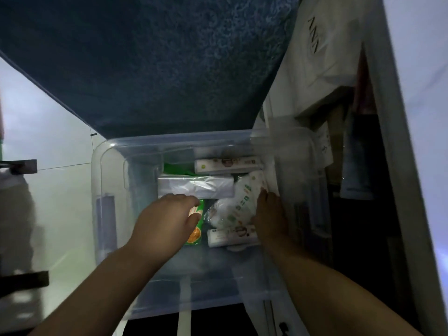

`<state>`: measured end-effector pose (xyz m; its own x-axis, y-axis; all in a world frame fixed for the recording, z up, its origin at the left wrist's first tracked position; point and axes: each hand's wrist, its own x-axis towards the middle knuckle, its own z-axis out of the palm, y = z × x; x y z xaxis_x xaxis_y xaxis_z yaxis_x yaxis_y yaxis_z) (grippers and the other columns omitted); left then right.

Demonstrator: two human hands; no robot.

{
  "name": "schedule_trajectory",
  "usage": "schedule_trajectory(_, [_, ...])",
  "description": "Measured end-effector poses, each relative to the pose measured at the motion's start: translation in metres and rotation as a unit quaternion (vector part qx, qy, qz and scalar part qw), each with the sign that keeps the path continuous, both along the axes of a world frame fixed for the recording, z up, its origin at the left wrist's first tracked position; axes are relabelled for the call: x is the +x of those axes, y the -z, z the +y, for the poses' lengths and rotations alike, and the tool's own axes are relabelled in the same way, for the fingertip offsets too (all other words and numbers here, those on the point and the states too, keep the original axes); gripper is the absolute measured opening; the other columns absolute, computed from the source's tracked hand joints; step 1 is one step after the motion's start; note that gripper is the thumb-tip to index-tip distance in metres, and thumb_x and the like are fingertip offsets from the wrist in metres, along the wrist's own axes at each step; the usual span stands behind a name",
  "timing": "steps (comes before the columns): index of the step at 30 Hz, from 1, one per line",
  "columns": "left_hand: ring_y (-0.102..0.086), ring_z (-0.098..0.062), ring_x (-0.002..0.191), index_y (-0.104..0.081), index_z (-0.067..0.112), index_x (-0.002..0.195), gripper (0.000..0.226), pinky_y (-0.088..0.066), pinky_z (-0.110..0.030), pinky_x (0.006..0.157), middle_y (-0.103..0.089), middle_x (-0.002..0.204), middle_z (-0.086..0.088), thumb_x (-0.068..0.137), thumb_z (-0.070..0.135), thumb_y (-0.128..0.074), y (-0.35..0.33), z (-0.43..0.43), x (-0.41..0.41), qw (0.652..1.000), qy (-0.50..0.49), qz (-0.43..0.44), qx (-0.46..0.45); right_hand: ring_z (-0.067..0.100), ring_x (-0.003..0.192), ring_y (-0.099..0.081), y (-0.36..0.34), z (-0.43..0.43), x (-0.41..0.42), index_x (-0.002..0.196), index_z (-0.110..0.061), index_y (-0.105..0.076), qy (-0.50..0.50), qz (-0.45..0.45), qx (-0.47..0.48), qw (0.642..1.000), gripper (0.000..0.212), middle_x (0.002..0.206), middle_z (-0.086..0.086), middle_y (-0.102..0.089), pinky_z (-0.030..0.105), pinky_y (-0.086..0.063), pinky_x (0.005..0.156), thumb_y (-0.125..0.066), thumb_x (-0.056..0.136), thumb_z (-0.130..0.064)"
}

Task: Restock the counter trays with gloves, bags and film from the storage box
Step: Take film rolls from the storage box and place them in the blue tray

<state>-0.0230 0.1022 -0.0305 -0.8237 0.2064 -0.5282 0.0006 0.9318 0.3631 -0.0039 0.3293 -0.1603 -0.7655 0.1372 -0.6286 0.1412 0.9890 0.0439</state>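
- Storage box (206, 282): clear plastic, open-topped. I look down through its near wall. Both forearms reach in over the near rim.
- Left hand (167, 221): low in the near-left of the box. The thumb rests on a green packet (196, 235) and the fingers bend over its far end. I cannot tell whether they have closed on it.
- Right hand (271, 217): against the right wall, fingertips touching the right edge of a soft white printed pack (240, 202). The fingers are hidden, so I cannot tell the grip.
- Long white carton (230, 236): lies crosswise between the hands, just beside the right wrist, held by neither.
- White wrapped bundle (195, 187): crosswise just beyond the left fingertips. Probably bags, by my reading.
- Two more white cartons (228, 164): stacked at the far wall, well apart from both hands.
- Step, as I judge it: picking stock out of the box. No counter trays are in view. The next move calls for a firm hold on one pack, then a lift clear of the rim.
- Beyond: blue patterned fabric (169, 57). A white garment (322, 57) hangs at far right.
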Motion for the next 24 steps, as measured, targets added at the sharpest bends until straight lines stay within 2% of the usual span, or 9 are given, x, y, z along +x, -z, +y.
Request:
schedule_trajectory(3, [-0.056, -0.020, 0.105, -0.061, 0.026, 0.113, 0.028, -0.045, -0.032, 0.081, -0.066, 0.114, 0.002, 0.089, 0.035, -0.050, 0.005, 0.003, 0.002, 1.000, 0.001, -0.007, 0.001, 0.035, 0.117, -0.043, 0.007, 0.000, 0.006, 0.144, -0.002, -0.024, 0.016, 0.033, -0.018, 0.999, 0.066, 0.129, 0.023, -0.045, 0.041, -0.036, 0.098, -0.053, 0.085, -0.011])
schedule_trajectory(8, [-0.057, -0.020, 0.104, -0.059, 0.028, 0.117, 0.030, -0.046, -0.032, 0.077, -0.066, 0.115, 0.001, 0.089, 0.035, -0.051, 0.004, 0.001, 0.001, 1.000, 0.002, -0.016, 0.000, 0.035, 0.114, -0.046, -0.006, -0.007, 0.012, 0.137, -0.006, -0.040, 0.112, 0.101, -0.034, 0.988, 0.062, 0.123, 0.017, -0.054, 0.043, -0.036, 0.099, -0.060, 0.078, -0.004])
schedule_trajectory(10, [-0.057, -0.021, 0.103, -0.058, 0.029, 0.120, 0.032, -0.045, -0.031, 0.077, -0.066, 0.116, 0.001, 0.089, 0.035, -0.051, 0.003, -0.003, -0.001, 1.000, 0.011, -0.020, -0.010, 0.036, 0.112, -0.047, -0.018, -0.013, 0.014, 0.134, -0.007, -0.045, 0.131, 0.134, -0.061, 0.980, 0.066, 0.123, 0.016, -0.056, 0.043, -0.036, 0.099, -0.063, 0.071, 0.001])
schedule_trajectory(12, [-0.056, -0.022, 0.105, -0.056, 0.028, 0.121, 0.034, -0.045, -0.031, 0.077, -0.064, 0.118, 0.000, 0.088, 0.035, -0.052, 0.002, -0.007, -0.002, 0.999, 0.023, -0.019, -0.024, 0.033, 0.115, -0.045, -0.033, -0.020, 0.015, 0.134, -0.010, -0.045, 0.123, 0.153, -0.120, 0.973, 0.064, 0.127, 0.013, -0.054, 0.042, -0.038, 0.101, -0.063, 0.073, 0.000])
schedule_trajectory(14, [-0.054, -0.023, 0.110, -0.053, 0.024, 0.124, 0.039, -0.046, -0.034, 0.081, -0.060, 0.122, -0.002, 0.086, 0.030, -0.055, -0.001, -0.010, -0.003, 0.999, 0.027, -0.002, -0.022, 0.034, 0.112, -0.050, -0.051, -0.029, 0.015, 0.129, -0.009, -0.050, 0.090, 0.188, -0.211, 0.955, 0.060, 0.124, 0.016, -0.056, 0.042, -0.045, 0.096, -0.067, 0.072, 0.001])
schedule_trajectory(16, [-0.047, -0.026, 0.121, -0.046, 0.019, 0.132, 0.053, -0.043, -0.039, 0.094, -0.050, 0.135, -0.007, 0.082, 0.022, -0.062, -0.004, -0.012, -0.005, 0.998, 0.033, 0.043, -0.021, 0.037, 0.102, -0.057, -0.066, -0.039, 0.016, 0.119, -0.002, -0.057, 0.028, 0.236, -0.293, 0.926, 0.060, 0.113, 0.020, -0.062, 0.043, -0.052, 0.088, -0.073, 0.061, 0.008])
schedule_trajectory(19, [-0.038, -0.032, 0.132, -0.040, 0.011, 0.138, 0.077, -0.031, -0.044, 0.108, -0.039, 0.146, -0.014, 0.068, 0.013, -0.074, -0.009, -0.018, -0.008, 0.990, 0.078, 0.101, -0.058, 0.032, 0.103, -0.059, -0.084, -0.058, 0.014, 0.113, -0.003, -0.060, -0.052, 0.248, -0.336, 0.907, 0.056, 0.112, 0.016, -0.065, 0.037, -0.049, 0.090, -0.070, 0.060, 0.009])
schedule_trajectory(22, [-0.051, -0.032, 0.123, -0.051, 0.010, 0.129, 0.082, -0.038, -0.044, 0.103, -0.056, 0.133, -0.014, 0.055, 0.017, -0.084, -0.012, -0.030, -0.010, 0.983, 0.117, 0.110, -0.091, 0.024, 0.103, -0.055, -0.093, -0.074, 0.008, 0.107, -0.001, -0.062, -0.113, 0.284, -0.380, 0.873, 0.037, 0.110, 0.015, -0.067, 0.032, -0.044, 0.092, -0.058, 0.070, 0.002])
schedule_trajectory(24, [-0.059, -0.029, 0.108, -0.056, 0.014, 0.123, 0.070, -0.045, -0.040, 0.094, -0.064, 0.119, -0.010, 0.058, 0.025, -0.082, -0.010, -0.037, -0.011, 0.984, 0.130, 0.068, -0.105, 0.024, 0.104, -0.055, -0.093, -0.081, 0.006, 0.105, -0.001, -0.063, -0.150, 0.294, -0.393, 0.858, 0.034, 0.111, 0.017, -0.067, 0.033, -0.044, 0.093, -0.057, 0.071, 0.000])
